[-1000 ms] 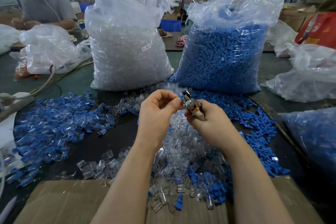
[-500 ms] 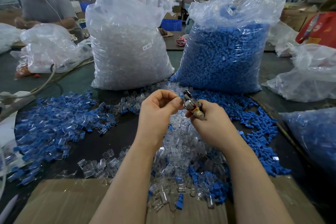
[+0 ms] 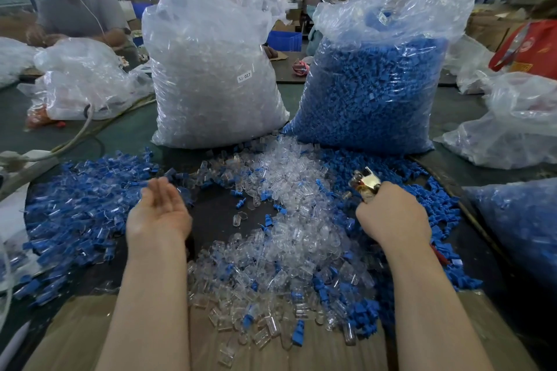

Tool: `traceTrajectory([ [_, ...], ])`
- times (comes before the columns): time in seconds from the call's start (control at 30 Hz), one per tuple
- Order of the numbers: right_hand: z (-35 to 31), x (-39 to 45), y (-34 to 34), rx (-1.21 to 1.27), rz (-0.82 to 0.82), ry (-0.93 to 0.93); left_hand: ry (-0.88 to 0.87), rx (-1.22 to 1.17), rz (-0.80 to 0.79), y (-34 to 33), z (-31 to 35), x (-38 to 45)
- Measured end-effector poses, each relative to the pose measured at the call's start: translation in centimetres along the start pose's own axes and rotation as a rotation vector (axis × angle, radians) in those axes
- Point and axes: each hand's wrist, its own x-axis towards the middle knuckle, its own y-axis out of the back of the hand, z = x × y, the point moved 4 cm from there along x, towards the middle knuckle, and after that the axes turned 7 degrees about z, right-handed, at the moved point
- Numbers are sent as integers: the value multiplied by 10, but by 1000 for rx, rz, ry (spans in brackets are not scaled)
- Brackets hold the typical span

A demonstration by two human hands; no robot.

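A brown cardboard sheet (image 3: 75, 325) lies along the near edge of the table. Just past it, a bare dark patch of table (image 3: 217, 220) gives a little open room between the hands. A pile of clear plastic caps (image 3: 295, 238) fills the middle, and blue plastic pieces (image 3: 78, 205) spread out to the left and right. Farther back, a big bag of clear caps (image 3: 211, 75) and a big bag of blue pieces (image 3: 373, 90) stand side by side. The left hand (image 3: 158, 214) is wide open, palm up, and holds nothing. The right hand (image 3: 391, 220) grips a small shiny metal tool (image 3: 366, 185) over the right side of the clear pile.
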Motion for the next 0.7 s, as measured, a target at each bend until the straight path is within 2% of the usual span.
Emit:
traceTrajectory([
  [0.17,3,-3,-1,-60,-25,-45,-28,-293,33,3,15,9],
  [0.27,1,-4,-3,-81,-44,-41,-1,-274,-51,-1,15,10],
  [0.33,-1,-4,-2,-99,-59,-40,17,14,-128,-5,10,8],
  [0.4,-1,-4,-3,-115,-73,-32,-65,521,-212,-11,1,5],
  [0.53,-1,-4,-3,-128,-73,-20,-416,1449,-357,-15,-21,-10],
  [0.6,-1,-4,-3,-114,-72,-24,-586,1767,-403,-13,-33,-18],
  [0.7,-2,-4,-2,-96,-69,-28,-788,2197,-362,-10,-47,-21],
])
